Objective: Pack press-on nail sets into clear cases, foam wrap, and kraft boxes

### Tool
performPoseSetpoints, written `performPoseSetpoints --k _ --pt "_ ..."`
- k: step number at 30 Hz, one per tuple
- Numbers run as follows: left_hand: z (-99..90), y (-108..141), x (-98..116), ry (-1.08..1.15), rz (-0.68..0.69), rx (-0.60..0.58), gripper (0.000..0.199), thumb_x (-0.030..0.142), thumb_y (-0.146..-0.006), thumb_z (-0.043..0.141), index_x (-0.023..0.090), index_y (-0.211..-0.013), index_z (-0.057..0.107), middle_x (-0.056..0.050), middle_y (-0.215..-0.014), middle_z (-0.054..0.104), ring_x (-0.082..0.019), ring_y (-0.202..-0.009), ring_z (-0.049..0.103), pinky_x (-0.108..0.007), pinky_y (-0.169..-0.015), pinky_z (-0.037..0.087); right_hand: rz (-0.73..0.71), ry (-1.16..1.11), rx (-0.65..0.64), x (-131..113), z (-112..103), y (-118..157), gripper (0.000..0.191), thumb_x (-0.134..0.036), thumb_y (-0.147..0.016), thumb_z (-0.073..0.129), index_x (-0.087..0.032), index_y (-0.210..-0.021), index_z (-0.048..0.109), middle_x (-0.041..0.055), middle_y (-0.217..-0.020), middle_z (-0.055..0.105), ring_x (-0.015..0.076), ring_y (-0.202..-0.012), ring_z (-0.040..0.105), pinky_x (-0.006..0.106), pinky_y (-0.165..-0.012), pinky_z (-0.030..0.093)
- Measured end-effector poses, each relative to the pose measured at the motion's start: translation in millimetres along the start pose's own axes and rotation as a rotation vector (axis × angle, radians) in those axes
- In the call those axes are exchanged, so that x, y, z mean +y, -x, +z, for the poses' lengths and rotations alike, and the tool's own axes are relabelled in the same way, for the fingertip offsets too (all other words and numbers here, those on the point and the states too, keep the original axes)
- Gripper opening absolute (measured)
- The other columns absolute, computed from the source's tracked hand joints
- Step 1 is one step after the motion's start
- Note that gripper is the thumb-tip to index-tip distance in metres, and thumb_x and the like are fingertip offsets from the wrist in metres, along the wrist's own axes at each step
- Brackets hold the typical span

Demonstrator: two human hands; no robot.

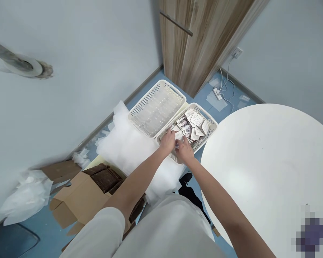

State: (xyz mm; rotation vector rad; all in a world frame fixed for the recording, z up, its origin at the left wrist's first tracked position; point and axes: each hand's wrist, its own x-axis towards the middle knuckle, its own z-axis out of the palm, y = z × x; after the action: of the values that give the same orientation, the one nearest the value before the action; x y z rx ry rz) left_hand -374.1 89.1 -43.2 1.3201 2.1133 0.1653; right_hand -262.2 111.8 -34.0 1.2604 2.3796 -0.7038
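Observation:
Both my hands reach into the near end of a white perforated basket (212,123). Small white cards with printed text (196,119) lie heaped in it, and some cards with rows of dark items (183,123) show among them. My left hand (168,142) has its fingers curled at the left edge of a white card (179,135). At that card's near edge, my right hand (185,151) bends its fingers round it. The fingertips are partly hidden. Beside this basket stands a second white basket (131,114) holding clear plastic pieces (157,109).
White foam sheeting (123,143) lies left of the baskets. Open cardboard boxes (83,195) stand at lower left. A round white table (271,172) curves close on the right. A wooden cabinet (196,43) and a power strip (217,94) with cables are beyond the baskets.

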Motion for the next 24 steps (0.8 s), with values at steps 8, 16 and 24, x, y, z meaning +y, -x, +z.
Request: performPoseSetpoints --k 8,16,24 --pt "-6.3 -3 -10 0.083 -0.078 -0.020 0.019 0.018 -0.075 0.052 0.016 -0.094 0.056 -0.008 -0.087 0.063 -0.022 -0.087 0.058 -0.030 -0.075 0.042 -0.047 -0.077 -0.007 3 -3 1 0.037 -0.022 -0.076 0.052 -0.023 -0.112 0.049 0.0103 -0.138 0.024 0.0256 -0.110 0.046 0.037 -0.088 0.036" --pt "-17.0 7 -8 0.228 -0.096 0.041 0.017 0.018 -0.068 0.057 0.020 -0.084 0.059 0.000 -0.073 0.065 -0.016 -0.074 0.059 -0.026 -0.069 0.042 -0.084 -0.172 0.011 5 -11 5 0.047 -0.036 -0.076 0.054 -0.021 -0.119 0.041 0.0098 -0.121 0.047 0.0216 -0.102 0.051 0.032 -0.081 0.039" --pt "-17.2 39 12 0.669 -0.034 0.132 0.023 0.019 -0.068 0.055 0.016 -0.090 0.057 0.002 -0.062 0.060 -0.010 -0.058 0.056 -0.023 -0.065 0.045 -0.096 -0.055 0.188 0 -30 32 0.029 -0.035 -0.082 0.043 -0.019 -0.106 0.049 0.0108 -0.102 0.058 0.0231 -0.094 0.054 0.033 -0.078 0.035"
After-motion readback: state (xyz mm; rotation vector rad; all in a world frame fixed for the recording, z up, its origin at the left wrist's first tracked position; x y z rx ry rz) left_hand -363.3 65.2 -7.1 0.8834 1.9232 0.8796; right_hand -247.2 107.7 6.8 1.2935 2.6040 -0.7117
